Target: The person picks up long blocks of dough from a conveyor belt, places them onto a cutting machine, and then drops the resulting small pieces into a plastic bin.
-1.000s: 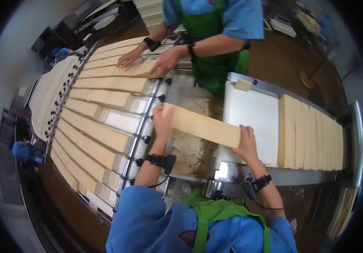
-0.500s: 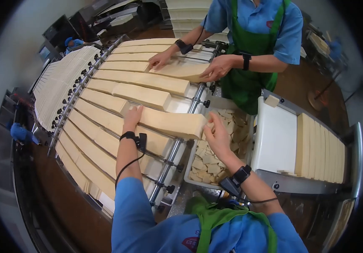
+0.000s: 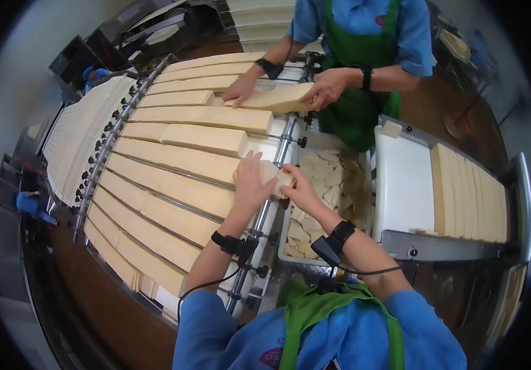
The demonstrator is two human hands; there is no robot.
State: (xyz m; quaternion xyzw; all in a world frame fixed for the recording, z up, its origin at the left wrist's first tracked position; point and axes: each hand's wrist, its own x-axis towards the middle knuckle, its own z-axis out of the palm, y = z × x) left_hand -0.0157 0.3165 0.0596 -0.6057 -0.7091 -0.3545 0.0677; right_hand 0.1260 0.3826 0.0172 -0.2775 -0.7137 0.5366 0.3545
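- Head view: I read the left hand [image 3: 252,185] with fingers spread, palm down, on the right end of a pale strip [image 3: 176,160].
- Right hand [image 3: 303,192]: thumb and fingers closed on the end piece [image 3: 284,180], at the metal rail [image 3: 287,145] along the table's right edge. I cannot tell whether this piece is separate from the strip.
- Table [image 3: 264,148]: further pale strips [image 3: 216,117] lie side by side, beyond and nearer than the hands.
- Far right corner of the table: a co-worker [image 3: 358,37] holds a bent strip [image 3: 271,99] in both hands.
- Tub [image 3: 318,262]: just right of the rail, containing flat offcuts [image 3: 324,179].
- White board [image 3: 404,182]: right of the tub; upright strips [image 3: 465,194] stand along its right side.
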